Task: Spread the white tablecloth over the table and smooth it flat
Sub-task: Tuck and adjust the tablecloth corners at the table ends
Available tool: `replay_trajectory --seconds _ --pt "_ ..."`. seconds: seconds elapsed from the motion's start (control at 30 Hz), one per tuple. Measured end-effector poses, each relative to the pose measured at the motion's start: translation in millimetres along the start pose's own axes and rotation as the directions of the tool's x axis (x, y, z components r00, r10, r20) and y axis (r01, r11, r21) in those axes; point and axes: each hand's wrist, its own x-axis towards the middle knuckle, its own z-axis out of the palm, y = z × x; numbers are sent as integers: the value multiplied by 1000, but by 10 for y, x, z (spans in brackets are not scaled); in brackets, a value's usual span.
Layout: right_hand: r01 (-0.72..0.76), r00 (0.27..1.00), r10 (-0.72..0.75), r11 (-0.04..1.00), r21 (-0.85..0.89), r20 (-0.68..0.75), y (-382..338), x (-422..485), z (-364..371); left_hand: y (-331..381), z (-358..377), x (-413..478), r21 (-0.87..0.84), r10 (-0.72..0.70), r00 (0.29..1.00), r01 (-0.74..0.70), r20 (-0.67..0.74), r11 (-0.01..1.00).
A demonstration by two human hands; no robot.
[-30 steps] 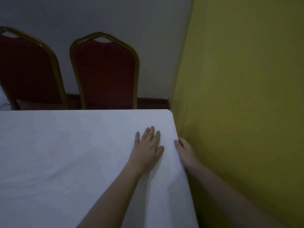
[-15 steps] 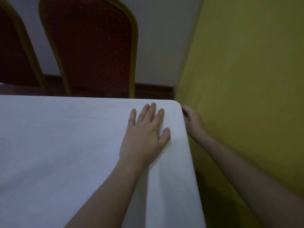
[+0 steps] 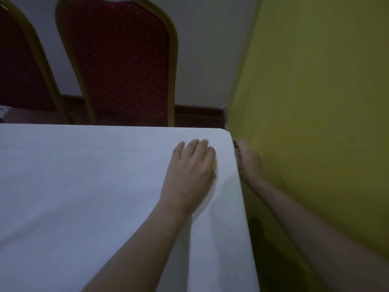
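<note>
The white tablecloth [image 3: 88,186] covers the table top from the left edge of view to the far right corner. My left hand [image 3: 190,173] lies flat, palm down, on the cloth near that corner, fingers together and pointing away from me. A few soft folds run toward me beside its wrist. My right hand [image 3: 248,163] is past the table's right edge, in the narrow gap by the yellow wall. Its fingers curl against the hanging side of the cloth; their tips are hidden behind the edge, so a grip cannot be made out.
Two red padded chairs with gold frames, one [image 3: 124,60] behind the corner and one [image 3: 19,66] at far left, stand against the grey back wall. A yellow wall [image 3: 315,102] runs close along the table's right side, leaving a slim dark gap.
Both hands have slid away from me toward the far right corner. My view has moved closer and lower over the table.
</note>
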Motion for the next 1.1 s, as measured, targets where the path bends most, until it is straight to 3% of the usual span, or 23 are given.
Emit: replay_trajectory --seconds 0.17,0.47,0.57,0.7,0.8,0.87,0.97,1.1 --pt "102 989 -97 994 44 -114 -149 67 -34 225 53 -110 -111 -137 982 152 133 982" --pt "-76 997 79 989 127 -19 -109 12 99 258 148 -86 -84 -139 977 154 160 985" --pt "-87 995 87 996 12 54 -203 -21 19 263 157 -81 -63 -153 973 166 174 984" --pt "-149 936 197 973 -177 291 -420 -241 -237 335 102 -65 28 -194 950 193 244 981" --pt "-184 967 215 959 -213 134 -632 -544 -443 379 -67 -202 82 -152 937 133 315 988" --pt "-112 979 153 955 -274 134 -928 -849 -511 312 -314 -493 53 -122 938 110 326 992" --pt "102 928 35 934 -343 371 -1581 -1350 -419 -28 -682 -1101 -42 -252 931 272 265 961" --pt "319 770 -200 943 -94 607 -2687 -2043 -218 -623 -1407 -2150 41 -447 852 454 273 890"
